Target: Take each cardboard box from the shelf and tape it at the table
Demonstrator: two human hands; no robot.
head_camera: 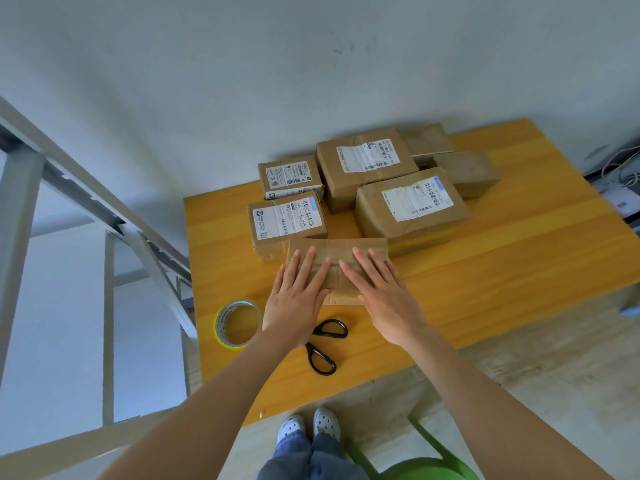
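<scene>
A small brown cardboard box lies near the front middle of a yellow wooden desk, already banded with clear tape. The left hand and right hand lie flat on its top side by side. Neither grip holds anything, and the fingers are straight and spread, pressing down.

Just behind it, six more boxes crowd the back of the desk, some touching it. A roll of tape with a yellow edge lies left of the left wrist. Black-handled scissors lie between the forearms, their blades hidden under the left wrist. A grey metal shelf frame stands at the left, cut off by the edge. A green stool shows at the bottom.

Four boxes carry white shipping labels with barcodes, but the print is too small to read, as is the lettering inside the roll.
</scene>
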